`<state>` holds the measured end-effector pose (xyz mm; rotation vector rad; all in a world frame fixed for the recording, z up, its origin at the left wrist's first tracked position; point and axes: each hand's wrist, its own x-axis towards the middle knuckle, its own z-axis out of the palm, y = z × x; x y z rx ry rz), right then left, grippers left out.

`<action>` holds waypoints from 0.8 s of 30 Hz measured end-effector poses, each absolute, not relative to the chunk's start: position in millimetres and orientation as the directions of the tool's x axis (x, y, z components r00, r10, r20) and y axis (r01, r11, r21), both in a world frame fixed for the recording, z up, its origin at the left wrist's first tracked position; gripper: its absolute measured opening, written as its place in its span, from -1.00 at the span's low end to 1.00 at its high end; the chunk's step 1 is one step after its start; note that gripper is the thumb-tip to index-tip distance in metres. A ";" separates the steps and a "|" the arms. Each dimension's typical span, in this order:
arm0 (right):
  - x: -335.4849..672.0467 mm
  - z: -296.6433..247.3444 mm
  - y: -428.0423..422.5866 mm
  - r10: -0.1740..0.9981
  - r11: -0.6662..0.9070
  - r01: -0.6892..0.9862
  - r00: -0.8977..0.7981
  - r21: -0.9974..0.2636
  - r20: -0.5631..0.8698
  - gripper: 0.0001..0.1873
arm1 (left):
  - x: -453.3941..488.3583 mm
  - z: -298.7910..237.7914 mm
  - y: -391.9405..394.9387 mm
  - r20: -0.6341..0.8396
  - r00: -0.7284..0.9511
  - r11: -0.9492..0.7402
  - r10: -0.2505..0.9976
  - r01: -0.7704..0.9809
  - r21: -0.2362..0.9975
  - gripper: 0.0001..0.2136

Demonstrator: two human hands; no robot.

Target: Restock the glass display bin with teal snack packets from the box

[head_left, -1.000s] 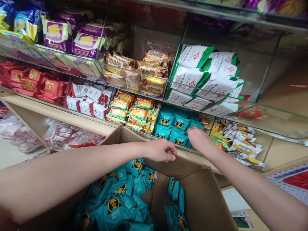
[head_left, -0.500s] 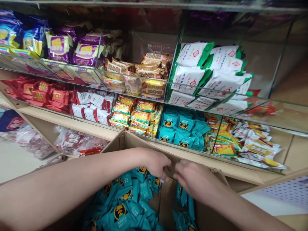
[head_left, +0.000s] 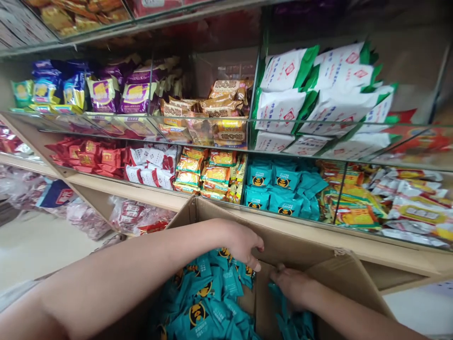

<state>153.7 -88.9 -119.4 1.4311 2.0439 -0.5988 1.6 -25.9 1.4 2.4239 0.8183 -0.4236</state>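
Observation:
A cardboard box [head_left: 283,236] stands in front of me, with teal snack packets [head_left: 198,314] heaped in its left part. My left hand [head_left: 242,243] hangs over that heap near the box's far wall, its thumb and fingers apart and nothing between them. Lower and to the right, my right hand [head_left: 292,285] reaches into the box. Its fingertips are at a smaller group of teal packets [head_left: 293,323] along the right side. Whether those fingers grip a packet is hidden.
Behind the box, a shelf compartment holds matching teal packets [head_left: 283,189]. Orange-yellow packets [head_left: 215,174] lie to their left. White-and-green bags [head_left: 283,111] stand above, behind a clear front panel. Plastic-wrapped bags [head_left: 134,215] sit on the low shelf at left.
My hands, close together above the box before, have moved apart. The right one has gone down to the packets on the right. The view has shifted, showing more shelf at left.

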 end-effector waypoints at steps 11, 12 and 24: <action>151.5 -135.3 -83.7 0.687 0.540 0.841 -0.418 0.033 -0.594 -0.46 | 3.2 8.1 -26.6 -0.493 0.745 -0.670 0.449 0.646 0.365 -0.46; 152.6 -133.4 -83.3 0.685 0.532 0.847 -0.421 0.013 -0.594 -0.50 | 3.3 9.9 -27.3 -0.496 0.743 -0.670 0.449 0.648 0.364 -0.46; 175.1 -73.8 -77.5 0.880 0.340 0.790 -0.458 -0.509 -0.123 -0.80 | -4.4 22.4 -18.2 -0.265 0.829 -0.562 0.493 0.536 0.630 -0.59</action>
